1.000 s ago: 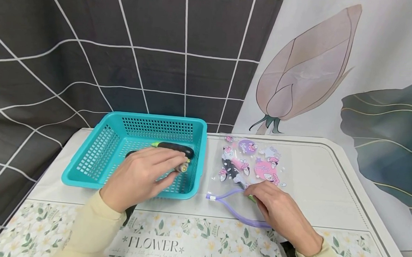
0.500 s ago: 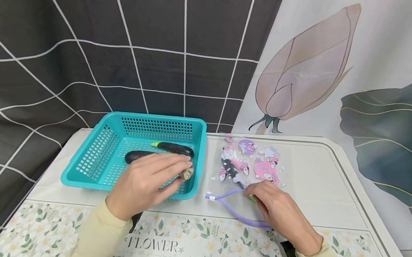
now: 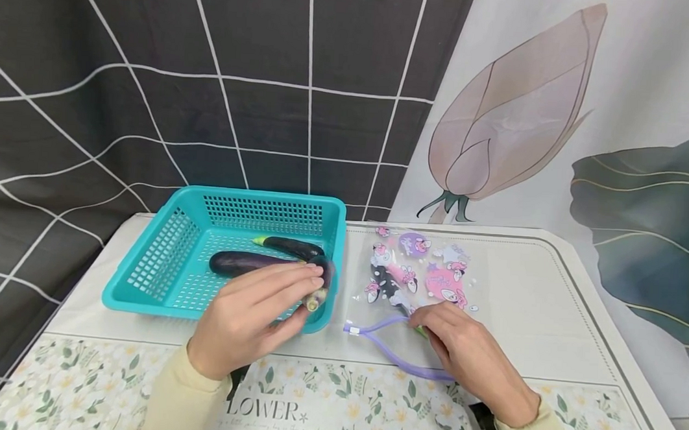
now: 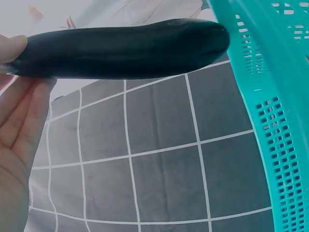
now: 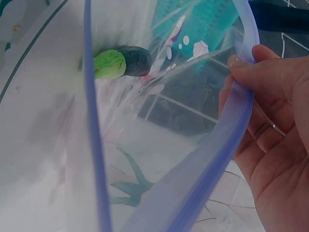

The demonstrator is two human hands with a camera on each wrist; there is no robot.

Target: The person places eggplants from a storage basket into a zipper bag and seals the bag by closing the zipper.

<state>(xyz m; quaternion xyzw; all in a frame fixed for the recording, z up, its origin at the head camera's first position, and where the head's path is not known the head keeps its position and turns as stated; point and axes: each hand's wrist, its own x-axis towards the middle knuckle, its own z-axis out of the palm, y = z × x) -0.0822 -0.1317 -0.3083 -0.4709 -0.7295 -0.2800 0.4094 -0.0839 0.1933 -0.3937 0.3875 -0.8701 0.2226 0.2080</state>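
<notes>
In the head view's centre, the left hand pinches an eggplant near its stem, over the basket. Lower right, the right hand pinches the gaping bag. I judge this bagging, next needing a steady opening

Four eggplants are in view: two dark ones in one teal basket, one held eggplant in the left hand, and one green-capped eggplant inside one zip bag with one slider. Two hands and two cream sleeves appear over one desk.
</notes>
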